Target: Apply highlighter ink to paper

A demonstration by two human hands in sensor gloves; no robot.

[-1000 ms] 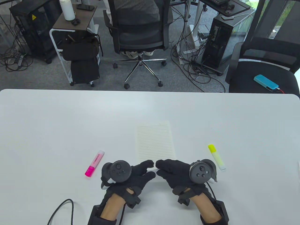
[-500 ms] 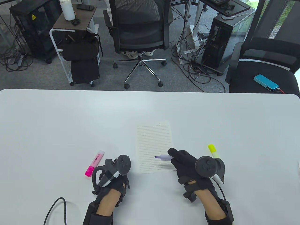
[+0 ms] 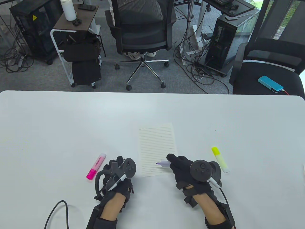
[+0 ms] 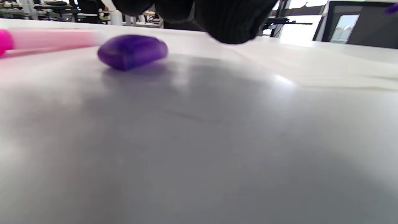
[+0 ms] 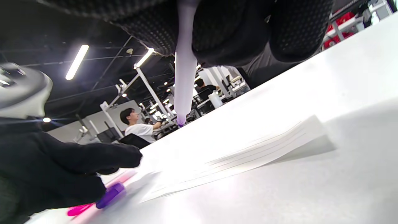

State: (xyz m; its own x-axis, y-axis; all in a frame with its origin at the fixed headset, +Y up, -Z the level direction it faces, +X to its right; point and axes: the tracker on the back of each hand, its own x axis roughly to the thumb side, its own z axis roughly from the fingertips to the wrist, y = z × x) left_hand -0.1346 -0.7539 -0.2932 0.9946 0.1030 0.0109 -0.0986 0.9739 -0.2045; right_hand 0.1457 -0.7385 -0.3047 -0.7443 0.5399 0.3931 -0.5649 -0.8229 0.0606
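Note:
A lined sheet of paper [image 3: 157,143] lies flat on the white table [image 3: 71,124]. My right hand [image 3: 172,163] grips an uncapped purple highlighter [image 3: 163,163], whose tip points left over the sheet's lower part. In the right wrist view the purple highlighter [image 5: 183,77] hangs down from my fingers, its tip just above the paper [image 5: 248,155]. My left hand [image 3: 118,164] rests on its edge left of the sheet. The purple cap [image 4: 132,51] lies on the table just below the left fingers [image 4: 230,18], untouched.
A pink highlighter [image 3: 96,166] lies capped to the left of my left hand. Right of my right hand lies a capped yellow highlighter [image 3: 220,159]. Beyond the table's far edge stand office chairs [image 3: 143,28], a cart and computer towers.
The two hands met at the sheet's near edge, then drew apart. The left hand went left with the cap, which now lies on the table. The right hand brought the bare tip over the paper.

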